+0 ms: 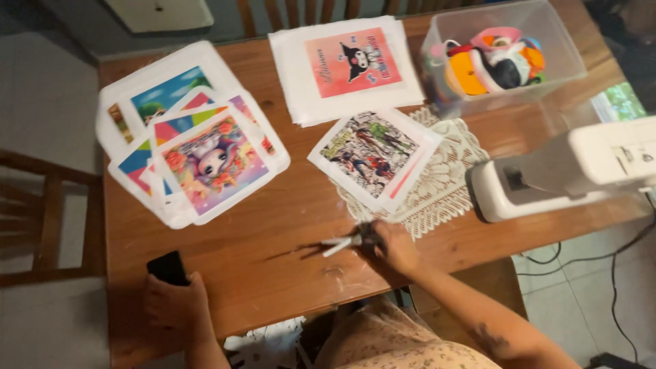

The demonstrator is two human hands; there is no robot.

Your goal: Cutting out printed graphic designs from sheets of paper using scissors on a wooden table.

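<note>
Wooden counter (287, 225) seen from above. Right hand (393, 247), at 5 o'clock, is closed around the handles of a pair of scissors (345, 241) whose blades point toward 9 o'clock, low over the bare wood. Left hand (176, 301), at 7 o'clock, rests on a small black phone (168, 266), fingers curled over it. Printed fabric squares lie at 10 o'clock (215, 164), 12 o'clock (352, 63) and centre (369, 152); a sewing machine (567, 171) stands at 3 o'clock. Judged step: taking up the scissors; cutting would call for a square brought within reach.
</note>
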